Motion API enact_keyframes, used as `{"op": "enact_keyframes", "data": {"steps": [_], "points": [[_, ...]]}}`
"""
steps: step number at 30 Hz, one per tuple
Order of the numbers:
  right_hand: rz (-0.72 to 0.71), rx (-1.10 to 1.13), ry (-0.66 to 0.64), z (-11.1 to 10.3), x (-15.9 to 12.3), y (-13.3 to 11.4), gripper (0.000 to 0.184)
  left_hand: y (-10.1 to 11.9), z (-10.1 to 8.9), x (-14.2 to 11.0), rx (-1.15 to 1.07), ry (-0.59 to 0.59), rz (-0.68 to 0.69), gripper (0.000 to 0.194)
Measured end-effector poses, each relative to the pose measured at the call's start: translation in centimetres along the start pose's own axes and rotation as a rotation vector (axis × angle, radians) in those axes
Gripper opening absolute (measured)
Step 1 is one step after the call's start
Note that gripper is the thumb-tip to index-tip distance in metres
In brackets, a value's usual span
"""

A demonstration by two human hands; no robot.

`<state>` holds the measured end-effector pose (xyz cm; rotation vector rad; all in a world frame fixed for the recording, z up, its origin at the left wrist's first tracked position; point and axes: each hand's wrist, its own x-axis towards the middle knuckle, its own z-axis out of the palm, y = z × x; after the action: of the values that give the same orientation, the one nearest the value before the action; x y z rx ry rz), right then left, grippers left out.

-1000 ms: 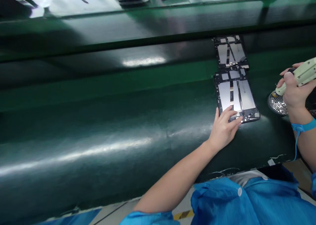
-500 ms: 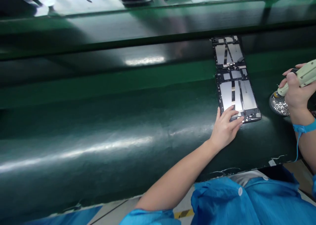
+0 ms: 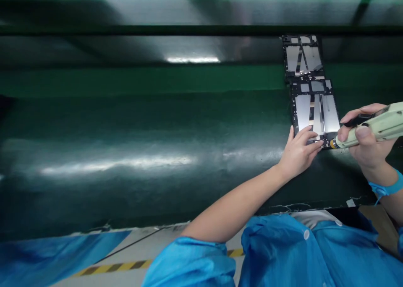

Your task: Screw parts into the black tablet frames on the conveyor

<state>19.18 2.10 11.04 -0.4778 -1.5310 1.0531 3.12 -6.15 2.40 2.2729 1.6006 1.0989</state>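
Note:
Two open tablet back frames lie end to end on the dark green conveyor belt (image 3: 141, 123) at the right. My left hand (image 3: 299, 150) rests flat on the near corner of the nearer tablet frame (image 3: 315, 110), fingers spread over its lower edge. My right hand (image 3: 367, 146) grips a pale green electric screwdriver (image 3: 374, 129). Its tip touches the nearer frame's bottom right corner, just beside my left fingertips. The farther tablet frame (image 3: 302, 58) lies untouched behind it.
A raised green rail (image 3: 157, 77) runs across the belt's far side. A blue wrist strap (image 3: 385, 188) circles my right wrist. My blue smock (image 3: 283, 253) fills the bottom, beside a floor strip with yellow-black tape (image 3: 110, 267).
My right hand has swung the screwdriver left from the round screw dish onto the nearer frame's corner. The view tilted down, and the dish and far stacks are out of sight.

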Motion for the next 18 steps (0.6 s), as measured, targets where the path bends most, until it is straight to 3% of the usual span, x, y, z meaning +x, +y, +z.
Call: {"op": "enact_keyframes", "data": {"steps": [18], "points": [[0.08, -0.004, -0.059, 0.83, -0.82, 0.78, 0.025, -0.02, 0.03, 0.1, -0.039, -0.022, -0.03, 0.021]]}}
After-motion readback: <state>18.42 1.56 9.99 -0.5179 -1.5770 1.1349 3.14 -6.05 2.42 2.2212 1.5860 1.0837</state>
